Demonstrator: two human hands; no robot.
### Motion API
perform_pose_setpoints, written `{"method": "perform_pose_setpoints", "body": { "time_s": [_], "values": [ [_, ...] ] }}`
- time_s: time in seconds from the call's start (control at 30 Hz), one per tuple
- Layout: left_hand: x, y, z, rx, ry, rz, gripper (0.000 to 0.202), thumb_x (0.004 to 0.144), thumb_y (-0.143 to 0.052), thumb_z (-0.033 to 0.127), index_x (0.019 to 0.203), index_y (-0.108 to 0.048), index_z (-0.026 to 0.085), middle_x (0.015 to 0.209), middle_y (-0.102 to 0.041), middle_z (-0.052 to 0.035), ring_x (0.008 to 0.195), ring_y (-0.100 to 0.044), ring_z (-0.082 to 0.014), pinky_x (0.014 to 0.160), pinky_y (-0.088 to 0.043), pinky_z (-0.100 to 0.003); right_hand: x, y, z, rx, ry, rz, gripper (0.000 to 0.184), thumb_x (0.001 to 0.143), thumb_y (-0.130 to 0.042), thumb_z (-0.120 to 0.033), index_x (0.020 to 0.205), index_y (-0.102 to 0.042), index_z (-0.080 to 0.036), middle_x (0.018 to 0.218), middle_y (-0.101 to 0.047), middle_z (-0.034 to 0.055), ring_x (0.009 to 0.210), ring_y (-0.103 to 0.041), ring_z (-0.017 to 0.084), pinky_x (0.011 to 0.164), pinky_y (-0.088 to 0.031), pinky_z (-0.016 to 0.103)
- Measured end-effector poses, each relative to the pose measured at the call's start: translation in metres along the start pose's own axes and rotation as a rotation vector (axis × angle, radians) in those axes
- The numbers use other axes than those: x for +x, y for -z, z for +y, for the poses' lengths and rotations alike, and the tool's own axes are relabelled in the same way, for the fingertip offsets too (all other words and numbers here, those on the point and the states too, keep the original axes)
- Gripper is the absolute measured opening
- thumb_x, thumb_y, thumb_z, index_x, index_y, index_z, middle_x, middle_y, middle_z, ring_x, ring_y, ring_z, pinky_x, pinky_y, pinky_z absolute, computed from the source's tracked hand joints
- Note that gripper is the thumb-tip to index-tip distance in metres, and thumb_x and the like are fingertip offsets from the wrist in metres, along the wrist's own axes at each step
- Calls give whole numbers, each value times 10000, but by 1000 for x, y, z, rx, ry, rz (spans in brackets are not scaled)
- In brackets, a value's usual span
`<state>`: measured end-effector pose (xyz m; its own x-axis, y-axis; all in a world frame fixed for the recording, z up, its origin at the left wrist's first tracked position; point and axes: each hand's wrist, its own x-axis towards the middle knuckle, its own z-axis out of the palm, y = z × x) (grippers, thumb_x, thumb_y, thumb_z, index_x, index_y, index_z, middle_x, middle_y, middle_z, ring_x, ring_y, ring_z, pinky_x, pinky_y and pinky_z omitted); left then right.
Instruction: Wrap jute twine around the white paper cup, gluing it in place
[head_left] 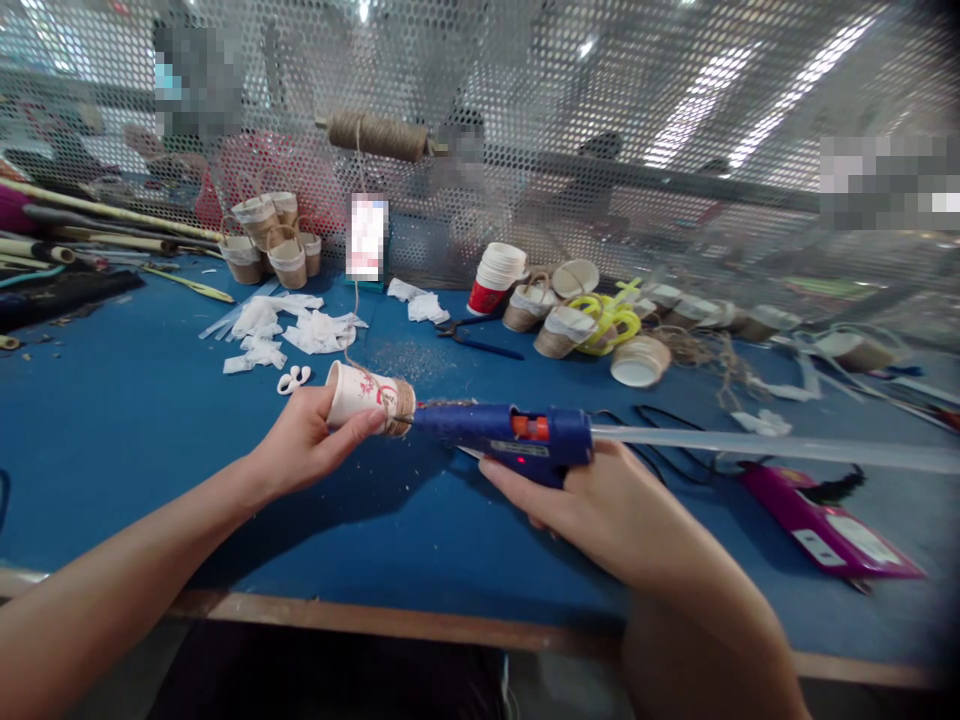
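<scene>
A white paper cup [358, 394] with a red print lies sideways in my left hand [319, 435], its open end facing left. Brown twine [405, 407] is wound around the cup's base end. My right hand [592, 505] grips a blue glue gun [499, 435], whose nozzle meets or nearly meets the twine-wrapped end; exact contact I cannot make out. From the back of the gun a long clear glue stick [750, 445] sticks out to the right. The loose twine runs from the cup up to a spool [379, 136] on the mesh.
Twine-wrapped baskets [289, 262] stand at back left, near white lace scraps [259, 318]. Stacked paper cups [496, 275], blue-handled pliers [487, 346] and a yellow coil [607, 325] sit behind the gun. A purple power strip [832, 525] lies at right. A perforated metal screen [525, 180] closes the back.
</scene>
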<state>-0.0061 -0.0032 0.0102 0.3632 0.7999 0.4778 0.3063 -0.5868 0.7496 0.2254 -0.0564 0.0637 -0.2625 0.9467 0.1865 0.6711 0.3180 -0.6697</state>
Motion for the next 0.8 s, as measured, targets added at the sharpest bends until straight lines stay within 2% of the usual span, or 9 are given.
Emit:
{"method": "perform_pose_setpoints", "body": {
  "time_s": [0.1,0.2,0.27,0.33,0.43,0.5,0.57,0.7,0.8],
  "values": [
    [1,-1,0,-74,94,-8,241,798,-519,293,738,-651,101,596,-638,-42,527,-528,-114,476,-437,-207,3,3,-6,10,-156,-44,153,718,-608,-346,631,-569,-226,374,-476,-60,323,-434,102,329,-343,231],
    [3,-2,-1,-206,190,38,258,772,-557,328,806,-648,89,719,-679,-79,596,-574,-134,541,-474,-226,8,8,-6,195,-238,-41,196,685,-640,-385,691,-554,-208,410,-486,-59,348,-447,97,348,-371,222],
    [5,-3,-4,-308,243,64,275,759,-575,347,833,-646,91,783,-690,-92,631,-593,-138,589,-490,-236,15,12,0,365,-259,0,223,660,-662,-382,702,-548,-195,442,-486,-60,379,-443,84,380,-380,216],
    [6,-4,-7,-388,294,79,288,759,-579,358,863,-645,98,832,-693,-100,665,-603,-140,626,-498,-246,25,14,13,442,-262,98,245,649,-667,-393,667,-549,-179,506,-517,-39,445,-464,78,439,-399,211],
    [7,-4,-8,-448,317,84,280,756,-584,349,885,-645,108,853,-691,-96,676,-602,-139,639,-499,-253,44,13,36,323,-346,242,281,683,-621,-437,671,-562,-163,616,-565,3,510,-478,75,458,-385,199],
    [6,-4,-5,-440,301,65,254,749,-586,330,861,-650,111,809,-687,-79,647,-588,-131,611,-494,-243,56,11,50,188,-426,219,280,779,-510,-427,678,-542,-168,631,-555,9,510,-482,73,463,-389,199],
    [5,-3,-1,-402,270,39,226,738,-586,311,818,-654,111,745,-672,-59,602,-561,-118,561,-477,-225,65,6,62,123,-485,203,295,817,-456,-406,647,-508,-170,589,-537,13,470,-477,77,459,-398,214],
    [2,-2,7,-294,204,-22,202,734,-567,300,717,-630,109,587,-584,-12,478,-440,-79,420,-375,-183,75,-3,82,-25,-571,163,319,778,-514,-432,593,-491,-172,494,-529,38,432,-501,128,444,-397,266],
    [-1,-2,9,-228,152,-96,209,750,-539,296,664,-591,113,505,-485,20,441,-355,-64,382,-307,-174,80,-7,92,-165,-571,169,322,757,-551,-412,554,-525,-163,542,-563,84,573,-568,198,535,-425,313]
  ]
}}
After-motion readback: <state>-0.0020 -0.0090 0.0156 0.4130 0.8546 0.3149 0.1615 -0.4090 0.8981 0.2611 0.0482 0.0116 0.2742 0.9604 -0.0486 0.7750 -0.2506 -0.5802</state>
